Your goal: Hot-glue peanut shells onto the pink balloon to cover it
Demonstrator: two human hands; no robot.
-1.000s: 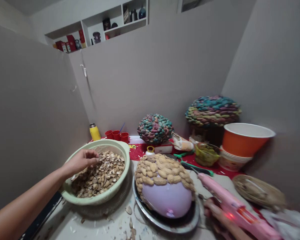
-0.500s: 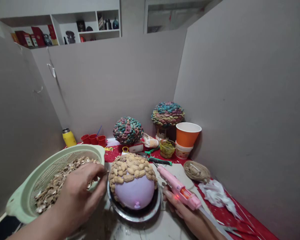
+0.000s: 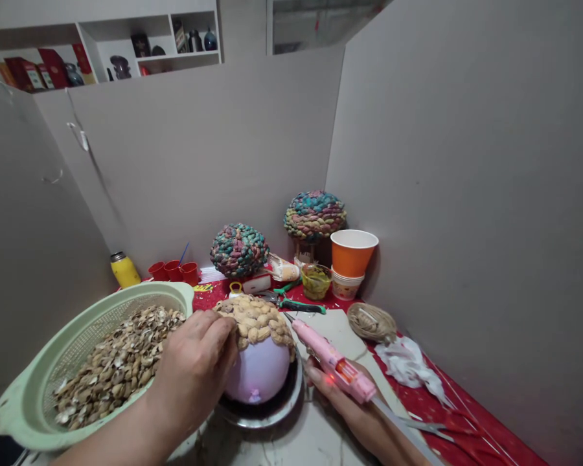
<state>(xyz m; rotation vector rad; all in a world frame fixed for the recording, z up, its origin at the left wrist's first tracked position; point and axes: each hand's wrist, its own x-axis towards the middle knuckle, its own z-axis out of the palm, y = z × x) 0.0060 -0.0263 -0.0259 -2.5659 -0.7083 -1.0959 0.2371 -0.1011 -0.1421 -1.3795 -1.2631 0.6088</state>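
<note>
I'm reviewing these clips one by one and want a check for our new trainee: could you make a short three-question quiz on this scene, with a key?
1. Open question: what tool does the right hand hold?
2. True or false: peanut shells cover all of the lavender balloon's visible surface.
3. Count: how many red cups stand beyond the green colander?

Key:
1. A pink hot-glue gun.
2. False; the shells cover the upper part, while the lower front, with the knot, is bare.
3. Three.
</note>
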